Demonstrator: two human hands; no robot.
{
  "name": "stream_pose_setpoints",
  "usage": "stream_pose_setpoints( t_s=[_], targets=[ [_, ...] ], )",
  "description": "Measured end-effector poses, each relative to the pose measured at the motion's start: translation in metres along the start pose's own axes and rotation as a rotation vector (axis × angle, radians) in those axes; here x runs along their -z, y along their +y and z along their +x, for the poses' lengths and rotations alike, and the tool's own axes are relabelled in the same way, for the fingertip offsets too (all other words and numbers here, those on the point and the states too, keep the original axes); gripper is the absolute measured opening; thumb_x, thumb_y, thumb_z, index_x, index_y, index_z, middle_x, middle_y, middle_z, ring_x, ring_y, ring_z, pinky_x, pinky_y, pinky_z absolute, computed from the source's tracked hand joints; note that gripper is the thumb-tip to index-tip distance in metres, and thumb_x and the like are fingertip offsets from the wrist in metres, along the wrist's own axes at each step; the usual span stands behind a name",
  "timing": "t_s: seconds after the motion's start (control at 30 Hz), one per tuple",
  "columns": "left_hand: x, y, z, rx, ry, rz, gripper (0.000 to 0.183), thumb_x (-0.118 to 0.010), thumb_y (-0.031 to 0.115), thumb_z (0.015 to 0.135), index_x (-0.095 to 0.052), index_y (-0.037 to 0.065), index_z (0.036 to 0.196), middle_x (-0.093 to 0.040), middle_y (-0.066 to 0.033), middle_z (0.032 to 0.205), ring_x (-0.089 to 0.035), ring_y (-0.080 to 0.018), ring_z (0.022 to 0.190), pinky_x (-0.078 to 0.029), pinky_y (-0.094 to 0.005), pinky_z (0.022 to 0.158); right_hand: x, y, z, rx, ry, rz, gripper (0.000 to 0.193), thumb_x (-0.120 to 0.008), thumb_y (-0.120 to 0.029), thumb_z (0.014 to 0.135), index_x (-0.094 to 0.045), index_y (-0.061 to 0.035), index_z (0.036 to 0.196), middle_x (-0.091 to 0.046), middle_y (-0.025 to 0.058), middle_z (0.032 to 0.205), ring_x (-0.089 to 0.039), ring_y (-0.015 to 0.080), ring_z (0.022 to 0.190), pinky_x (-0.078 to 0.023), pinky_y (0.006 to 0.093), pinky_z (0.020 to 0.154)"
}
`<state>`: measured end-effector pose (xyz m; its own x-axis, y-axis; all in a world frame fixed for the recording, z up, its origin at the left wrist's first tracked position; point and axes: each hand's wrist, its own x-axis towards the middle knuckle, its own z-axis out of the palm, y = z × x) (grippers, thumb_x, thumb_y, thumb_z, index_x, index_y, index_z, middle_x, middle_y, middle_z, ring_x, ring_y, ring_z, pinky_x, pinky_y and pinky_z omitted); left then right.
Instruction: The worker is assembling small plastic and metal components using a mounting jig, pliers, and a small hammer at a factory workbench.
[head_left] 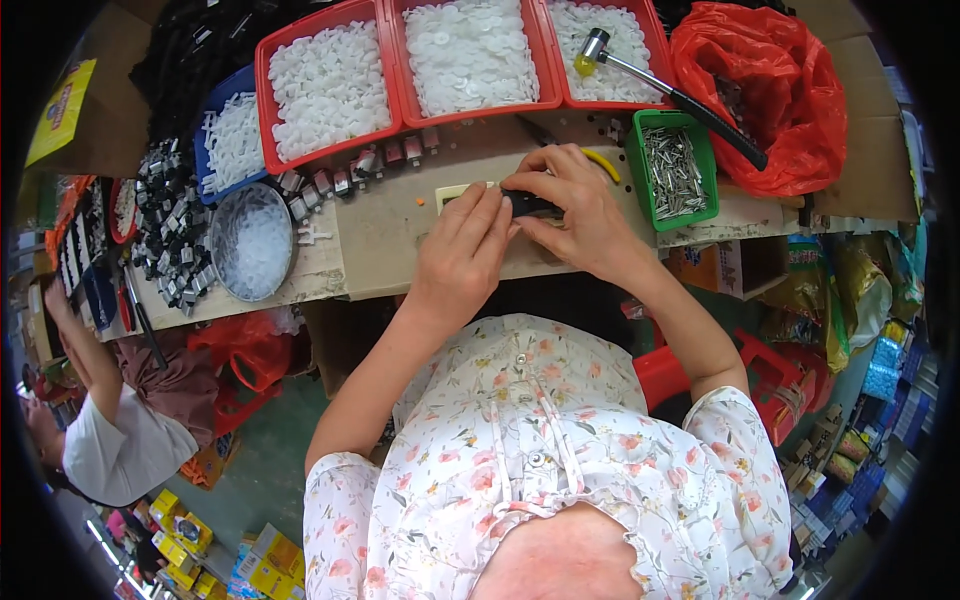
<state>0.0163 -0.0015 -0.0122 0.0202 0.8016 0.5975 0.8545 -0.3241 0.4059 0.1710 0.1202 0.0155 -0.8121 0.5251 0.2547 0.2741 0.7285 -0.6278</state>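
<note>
Both of my hands meet over the cardboard-topped bench. A small black part [530, 204] sits between them, mostly covered by fingers, so its kind does not show. My right hand [585, 215] pinches this part between thumb and fingers. Close beside it, my left hand [465, 245] has its fingers pressed together, their tips at the part's left end. Under and behind the left fingers lies a cream-coloured flat block [450, 193]. Pliers with a yellow handle [602, 165] lie just beyond my right hand.
Red trays [395, 65] of white plastic pieces line the back. A hammer [690, 105] rests across one tray and a red bag [800, 130]. A green bin [640, 190] holds metal pins. At left are a round bowl [285, 272], black-and-silver parts [165, 225] and another person [125, 440].
</note>
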Motion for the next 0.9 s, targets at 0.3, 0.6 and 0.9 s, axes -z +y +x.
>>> stream_pose_setpoints(
  t_s=[0.3,0.6,0.9],
  targets=[
    [-0.007,-0.005,-0.005,-0.131,-0.006,0.163,0.034,-0.067,0.001,0.075,-0.066,-0.013,0.107,-0.064,-0.0232,0.113,-0.063,-0.0382,0.109,-0.055,-0.0439,0.090,0.092,0.067,0.034,-0.037,0.286,-0.680,0.027,-0.071,-0.014,0.086,-0.068,-0.0035,0.110,-0.065,0.0142,0.106,-0.063,0.0346,0.096,-0.051,0.0446,0.082],
    [-0.008,-0.004,-0.001,-0.182,0.012,0.222,0.028,-0.066,0.001,0.077,-0.069,-0.012,0.101,-0.066,-0.0216,0.107,-0.066,-0.0374,0.106,-0.058,-0.0409,0.087,0.114,0.079,0.026,-0.037,0.157,-0.772,0.017,-0.067,-0.010,0.089,-0.065,-0.0041,0.105,-0.063,0.0137,0.094,-0.063,0.0331,0.090,-0.051,0.0430,0.075],
    [-0.007,-0.004,0.001,-0.175,0.040,0.262,0.022,-0.067,0.000,0.079,-0.069,-0.010,0.098,-0.066,-0.0195,0.105,-0.067,-0.0346,0.103,-0.058,-0.0384,0.087,0.059,-0.002,-0.060,-0.087,0.076,-0.350,0.036,-0.062,0.001,0.090,-0.058,-0.0041,0.126,-0.067,0.0203,0.097,-0.067,0.0394,0.082,-0.052,0.0430,0.068]
  ],
)
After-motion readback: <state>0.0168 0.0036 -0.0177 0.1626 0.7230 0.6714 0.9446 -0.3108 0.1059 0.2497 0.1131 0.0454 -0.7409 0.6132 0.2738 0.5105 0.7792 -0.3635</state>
